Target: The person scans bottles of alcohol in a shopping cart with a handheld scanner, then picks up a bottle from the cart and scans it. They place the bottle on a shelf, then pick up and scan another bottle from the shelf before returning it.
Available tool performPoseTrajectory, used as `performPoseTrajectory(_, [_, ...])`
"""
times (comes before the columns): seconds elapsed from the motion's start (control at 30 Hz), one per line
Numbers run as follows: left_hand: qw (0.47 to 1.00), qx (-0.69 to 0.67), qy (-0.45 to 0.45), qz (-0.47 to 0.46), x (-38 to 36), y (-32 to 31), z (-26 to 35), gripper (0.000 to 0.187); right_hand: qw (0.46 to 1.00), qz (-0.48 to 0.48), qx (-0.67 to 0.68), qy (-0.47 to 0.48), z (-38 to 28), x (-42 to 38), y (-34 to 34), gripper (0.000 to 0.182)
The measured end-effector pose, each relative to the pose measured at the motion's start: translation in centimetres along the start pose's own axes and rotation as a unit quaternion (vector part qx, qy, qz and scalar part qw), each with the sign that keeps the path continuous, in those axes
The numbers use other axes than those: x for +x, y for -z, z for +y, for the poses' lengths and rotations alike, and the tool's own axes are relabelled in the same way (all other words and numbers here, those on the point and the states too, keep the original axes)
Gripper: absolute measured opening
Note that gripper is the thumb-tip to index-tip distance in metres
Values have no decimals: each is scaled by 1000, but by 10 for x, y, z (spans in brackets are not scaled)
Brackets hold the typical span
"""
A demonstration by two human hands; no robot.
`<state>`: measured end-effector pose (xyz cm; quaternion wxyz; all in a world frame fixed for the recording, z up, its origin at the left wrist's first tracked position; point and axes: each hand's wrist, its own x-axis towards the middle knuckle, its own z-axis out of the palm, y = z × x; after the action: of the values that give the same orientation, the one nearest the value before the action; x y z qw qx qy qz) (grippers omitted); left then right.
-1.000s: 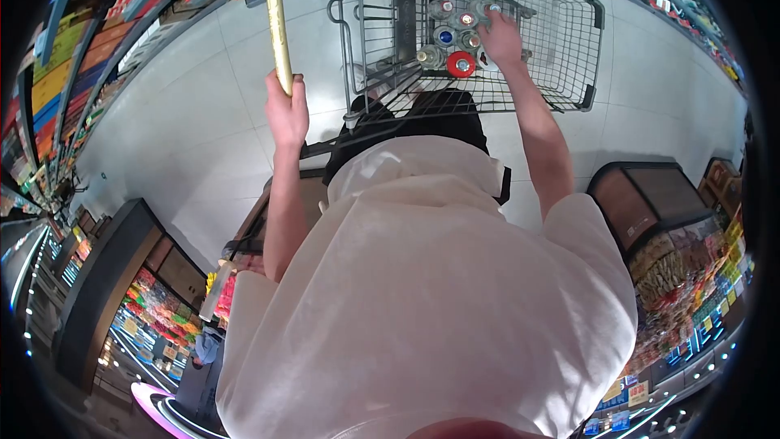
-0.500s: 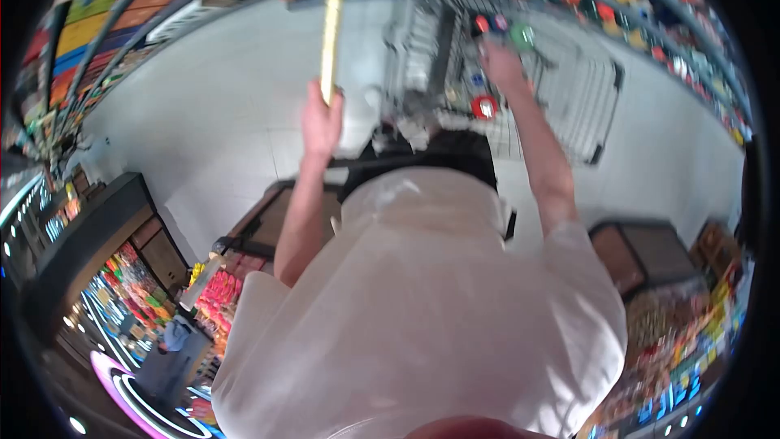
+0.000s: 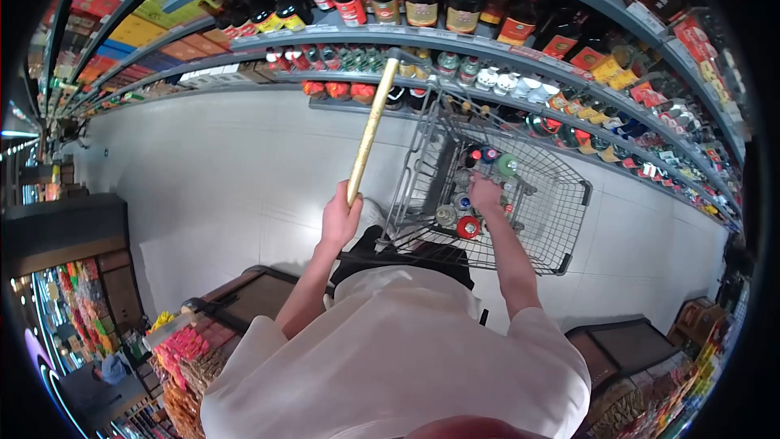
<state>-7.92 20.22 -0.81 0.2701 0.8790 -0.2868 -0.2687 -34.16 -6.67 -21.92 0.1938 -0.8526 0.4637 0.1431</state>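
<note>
Bottles (image 3: 468,228) looked mid-handling: right hand (image 3: 487,195) among them at one o'clock, finger closure I couldn't tell; left hand (image 3: 341,218) at eleven clamped on gold stick (image 3: 371,134); next move likely needed clearance.

My left hand (image 3: 341,218) is closed around the lower end of a long gold stick (image 3: 373,130), which slants up across my view of the bottle shelves (image 3: 439,35). My right hand (image 3: 487,195) reaches into the wire shopping cart (image 3: 587,193), down among the bottles; I can't tell whether it grips one. Near it stand a red-topped bottle (image 3: 468,227) and a green-topped bottle (image 3: 507,164). My white T-shirt (image 3: 398,358) fills the lower middle, above pale floor tiles (image 3: 219,154).
</note>
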Motion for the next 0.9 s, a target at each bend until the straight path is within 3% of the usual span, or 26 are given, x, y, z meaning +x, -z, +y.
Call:
performPoseTrajectory(0.2, [1000,-8,-3,3,-5,1,-6,37,998,-51,21,-16,-7,2,19,31])
performPoseTrajectory(0.27, [999,0,-34,25,0,-3,-6,36,998,-51,21,-15,-5,11,19,37])
performPoseTrajectory(0.5, [1000,-18,-6,1,-1,0,2,36,996,-72,39,-42,-4,7,23,34])
performPoseTrajectory(0.9, [1000,-6,-13,10,0,-2,-1,37,996,-29,73,-36,4,11,0,34])
